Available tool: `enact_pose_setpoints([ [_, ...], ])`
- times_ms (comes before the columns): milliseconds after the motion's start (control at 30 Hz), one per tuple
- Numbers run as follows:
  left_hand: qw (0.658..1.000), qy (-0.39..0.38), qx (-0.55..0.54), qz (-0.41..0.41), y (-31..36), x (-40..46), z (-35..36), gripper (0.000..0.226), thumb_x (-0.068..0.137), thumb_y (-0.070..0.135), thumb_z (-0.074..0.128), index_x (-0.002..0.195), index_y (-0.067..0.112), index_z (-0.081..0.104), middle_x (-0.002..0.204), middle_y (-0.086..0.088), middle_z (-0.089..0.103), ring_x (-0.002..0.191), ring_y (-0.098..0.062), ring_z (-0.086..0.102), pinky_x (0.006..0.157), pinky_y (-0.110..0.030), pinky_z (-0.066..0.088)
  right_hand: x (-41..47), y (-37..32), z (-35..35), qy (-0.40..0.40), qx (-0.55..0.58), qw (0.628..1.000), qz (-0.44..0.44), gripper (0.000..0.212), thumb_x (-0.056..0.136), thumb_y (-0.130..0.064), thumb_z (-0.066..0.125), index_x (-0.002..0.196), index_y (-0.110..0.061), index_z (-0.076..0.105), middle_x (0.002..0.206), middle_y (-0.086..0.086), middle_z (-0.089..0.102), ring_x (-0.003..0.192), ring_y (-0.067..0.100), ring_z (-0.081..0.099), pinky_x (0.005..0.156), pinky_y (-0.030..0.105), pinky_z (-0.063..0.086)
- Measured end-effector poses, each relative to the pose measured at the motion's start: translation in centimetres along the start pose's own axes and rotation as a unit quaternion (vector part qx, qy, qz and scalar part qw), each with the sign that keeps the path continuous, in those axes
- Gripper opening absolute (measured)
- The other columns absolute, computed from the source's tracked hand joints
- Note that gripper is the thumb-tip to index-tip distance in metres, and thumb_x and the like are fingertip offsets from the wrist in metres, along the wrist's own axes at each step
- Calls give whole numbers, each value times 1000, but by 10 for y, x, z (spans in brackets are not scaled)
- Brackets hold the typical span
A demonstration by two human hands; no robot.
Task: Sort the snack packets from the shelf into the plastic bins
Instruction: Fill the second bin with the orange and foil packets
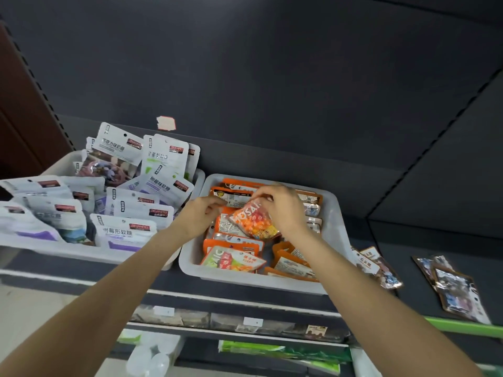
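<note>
A white plastic bin [333,235] on the dark shelf holds several orange snack packets. My right hand [283,208] grips the top of an orange candy packet [254,223] over the bin's middle. At the bin's left wall my left hand [201,213] reaches in, its fingers curled around the edge of an orange packet [231,198] near the back of the bin. A second white bin [54,250] to the left is full of white and purple packets [125,232]. Loose packets [377,268] lie on the shelf just right of the orange bin.
More dark packets [451,287] lie further right on the shelf [422,289]. A small white-and-red label [166,123] sticks to the dark back panel. Lower shelves below hold price tags [253,321], green packages [283,349] and clear plastic items [152,360].
</note>
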State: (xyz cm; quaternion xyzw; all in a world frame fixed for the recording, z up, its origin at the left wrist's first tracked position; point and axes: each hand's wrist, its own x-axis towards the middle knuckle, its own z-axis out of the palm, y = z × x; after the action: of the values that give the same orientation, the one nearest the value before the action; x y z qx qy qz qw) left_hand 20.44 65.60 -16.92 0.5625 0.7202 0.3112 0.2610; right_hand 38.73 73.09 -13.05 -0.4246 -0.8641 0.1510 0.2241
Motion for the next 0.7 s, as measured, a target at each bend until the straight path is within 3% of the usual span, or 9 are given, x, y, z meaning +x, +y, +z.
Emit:
enact_pose_setpoints([
  [133,998,-14,-60,-20,-1,-5,0,29,98,15,48,126,12,56,122,-2,60,111,-16,57,87,-20,44,4,-12,27,-52,-18,998,-28,17,92,-22,59,106,-23,70,113,-3,66,102,15,62,83,33,53],
  [267,997,-19,-69,-23,-3,-4,3,30,98,10,47,127,11,55,124,-4,60,110,-13,56,79,-13,42,6,-16,33,-110,64,992,-5,38,89,-16,63,126,-20,57,122,2,62,109,16,60,90,24,48],
  [400,996,-24,-83,-32,-6,-3,5,33,96,8,49,129,12,52,124,-4,60,111,-14,55,78,-13,42,0,9,21,-63,-8,996,67,38,92,-25,59,128,-18,52,122,2,62,107,20,62,85,29,51],
  [500,995,-21,-88,-36,-7,-4,5,33,95,9,51,128,14,54,124,-3,60,114,-16,56,79,-14,44,-5,20,28,-97,-70,987,110,38,94,-31,54,130,-18,52,125,6,59,110,24,60,88,36,54],
  [700,995,-23,-84,-43,-4,-5,4,35,94,12,53,129,14,52,124,-4,60,113,-17,57,88,-26,48,-8,3,44,-39,-94,991,88,24,95,-22,55,117,-19,63,115,3,64,101,19,63,80,29,54],
])
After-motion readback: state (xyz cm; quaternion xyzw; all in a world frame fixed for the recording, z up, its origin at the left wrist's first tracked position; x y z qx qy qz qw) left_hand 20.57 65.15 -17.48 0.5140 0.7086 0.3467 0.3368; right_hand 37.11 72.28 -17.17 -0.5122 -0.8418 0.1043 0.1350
